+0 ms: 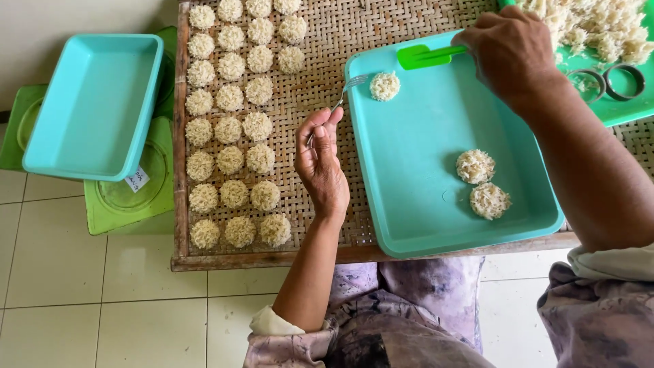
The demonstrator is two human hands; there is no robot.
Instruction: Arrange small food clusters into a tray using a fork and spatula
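Nearby, rice discs (231,129) crowd the woven mat (327,41) beside the teal tray (436,225).

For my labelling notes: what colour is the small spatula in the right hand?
Bright green; the spatula, held by the right hand, shows clearly in the head view.

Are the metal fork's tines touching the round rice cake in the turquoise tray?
Touching: the head view shows the fork tines meeting the rice cake edge, no gap.
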